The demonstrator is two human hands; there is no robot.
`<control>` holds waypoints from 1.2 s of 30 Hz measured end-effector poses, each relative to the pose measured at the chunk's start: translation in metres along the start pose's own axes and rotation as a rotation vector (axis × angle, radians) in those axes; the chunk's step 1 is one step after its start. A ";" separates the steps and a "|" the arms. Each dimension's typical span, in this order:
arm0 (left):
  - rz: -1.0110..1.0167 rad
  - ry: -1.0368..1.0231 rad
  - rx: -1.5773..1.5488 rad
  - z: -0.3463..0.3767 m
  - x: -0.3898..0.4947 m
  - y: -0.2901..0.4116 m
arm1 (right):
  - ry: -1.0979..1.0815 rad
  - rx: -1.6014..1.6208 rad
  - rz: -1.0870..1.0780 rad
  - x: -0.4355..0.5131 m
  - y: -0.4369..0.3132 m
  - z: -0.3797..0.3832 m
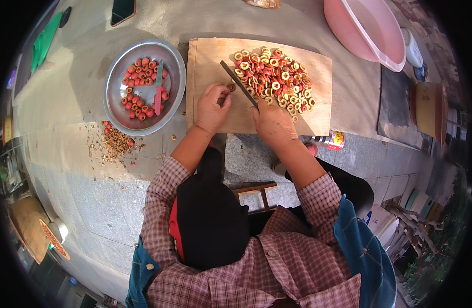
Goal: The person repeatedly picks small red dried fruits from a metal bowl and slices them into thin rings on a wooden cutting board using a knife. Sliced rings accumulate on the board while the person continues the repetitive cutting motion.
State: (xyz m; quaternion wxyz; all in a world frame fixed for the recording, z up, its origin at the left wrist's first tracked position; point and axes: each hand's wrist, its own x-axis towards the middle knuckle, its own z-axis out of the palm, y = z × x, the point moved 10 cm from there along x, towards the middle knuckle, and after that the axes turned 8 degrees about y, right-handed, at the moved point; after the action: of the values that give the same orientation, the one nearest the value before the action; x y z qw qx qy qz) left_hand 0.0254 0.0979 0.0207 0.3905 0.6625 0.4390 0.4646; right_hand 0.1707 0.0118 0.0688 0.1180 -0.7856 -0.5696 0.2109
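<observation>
My right hand [273,122] grips the handle of a long narrow knife [236,79], its blade slanting up and left over a wooden cutting board [209,57]. Curled fingers and thumb of my left hand [214,107] rest low over the board, left of the blade. At its fingertips is a small brown-edged piece of fruit [231,87]; whether the fingers grip it is unclear. A heap of sliced red fruit rings [274,75], apparently hawthorn with the cores out, covers the board's right part. Several rings have star-shaped holes.
Left of the board, a metal basin [118,111] holds whole red fruits [138,104] and a pink-handled knife [158,88]. Scraps [118,144] lie below it. A pink plastic tub [368,27] stands back right, a can [334,140] by the board's lower right corner, a phone [123,11] at back.
</observation>
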 end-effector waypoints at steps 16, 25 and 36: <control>0.027 0.294 0.270 -0.131 0.021 0.012 | 0.109 0.049 -0.017 -0.009 0.033 -0.007; 0.023 0.193 1.102 -0.232 0.088 -0.068 | 0.125 0.052 -0.040 -0.010 0.032 -0.006; -0.116 0.088 1.187 -0.229 0.099 -0.077 | 0.140 0.080 -0.040 -0.010 0.037 -0.003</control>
State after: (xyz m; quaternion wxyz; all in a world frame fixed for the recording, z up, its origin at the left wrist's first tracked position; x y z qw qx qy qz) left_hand -0.1930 0.2403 0.0371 -0.0404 0.7224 0.6749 0.1450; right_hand 0.2010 -0.0098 0.0574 0.1930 -0.7816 -0.5667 0.1755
